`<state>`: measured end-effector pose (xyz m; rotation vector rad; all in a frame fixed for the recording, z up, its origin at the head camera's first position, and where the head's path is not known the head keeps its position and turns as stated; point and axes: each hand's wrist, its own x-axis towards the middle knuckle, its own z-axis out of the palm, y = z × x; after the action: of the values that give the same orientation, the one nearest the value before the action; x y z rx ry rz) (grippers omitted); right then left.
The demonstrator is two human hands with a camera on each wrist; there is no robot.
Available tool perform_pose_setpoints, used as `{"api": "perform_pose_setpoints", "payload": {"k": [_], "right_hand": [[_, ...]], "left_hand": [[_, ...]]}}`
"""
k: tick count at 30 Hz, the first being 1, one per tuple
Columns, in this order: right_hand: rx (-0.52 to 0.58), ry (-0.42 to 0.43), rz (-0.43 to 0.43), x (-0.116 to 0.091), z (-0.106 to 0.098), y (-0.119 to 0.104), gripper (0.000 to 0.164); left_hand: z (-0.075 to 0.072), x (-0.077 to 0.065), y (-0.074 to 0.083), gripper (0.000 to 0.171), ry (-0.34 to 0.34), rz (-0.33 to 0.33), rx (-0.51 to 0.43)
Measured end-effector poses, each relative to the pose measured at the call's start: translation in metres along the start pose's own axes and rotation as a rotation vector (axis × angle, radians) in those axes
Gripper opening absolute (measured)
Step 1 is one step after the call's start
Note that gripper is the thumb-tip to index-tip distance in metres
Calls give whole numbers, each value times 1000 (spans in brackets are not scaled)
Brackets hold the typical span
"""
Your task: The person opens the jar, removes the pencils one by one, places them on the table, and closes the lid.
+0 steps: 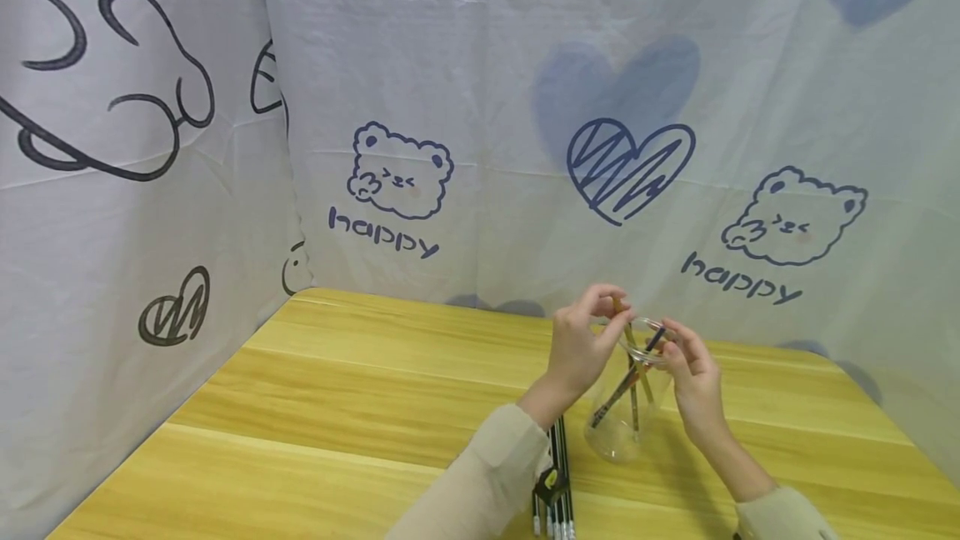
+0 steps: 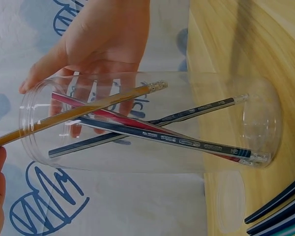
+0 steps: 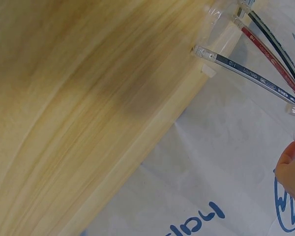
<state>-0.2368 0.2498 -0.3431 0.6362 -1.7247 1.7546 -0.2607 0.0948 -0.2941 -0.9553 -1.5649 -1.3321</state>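
My left hand [image 1: 581, 344] pinches a yellow pencil [image 2: 88, 113] near its upper end. The pencil slants through the mouth of a clear plastic jar [image 1: 615, 440], its eraser end inside. On the other side my right hand [image 1: 693, 382] holds the jar near its rim, thumb at the mouth and fingers behind the wall. A red pencil [image 3: 270, 56] and two dark pencils lean crossed inside, one dark pencil [image 3: 255, 77] with its eraser end down at the jar's bottom.
Several dark pencils [image 1: 561, 457] lie side by side on the wooden table [image 1: 360, 407], by the left forearm, eraser ends toward me. A white cloth [image 1: 502, 232] printed with hearts and bears hangs behind the table's back edge.
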Motion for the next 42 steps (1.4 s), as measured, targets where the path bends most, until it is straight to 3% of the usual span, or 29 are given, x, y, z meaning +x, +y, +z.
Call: {"api": "perform_pose_setpoints", "payload": {"k": [6, 15, 20, 29, 37, 42], "right_hand": [[1, -6, -15, 1, 0, 0, 29], [23, -17, -34, 0, -1, 3, 29], [5, -5, -13, 1, -1, 2, 29], [4, -7, -3, 1, -1, 2, 29], [-23, 2, -1, 1, -2, 3, 29], [-5, 0, -7, 1, -2, 3, 29]], "left_hand": [[-3, 6, 3, 19, 53, 35, -48], [-6, 8, 4, 5, 97, 73, -53], [-8, 11, 8, 14, 97, 53, -71], [-7, 10, 6, 53, 151, -1, -70], [-10, 14, 4, 38, 263, -7, -89], [-12, 16, 4, 39, 312, -27, -79]]}}
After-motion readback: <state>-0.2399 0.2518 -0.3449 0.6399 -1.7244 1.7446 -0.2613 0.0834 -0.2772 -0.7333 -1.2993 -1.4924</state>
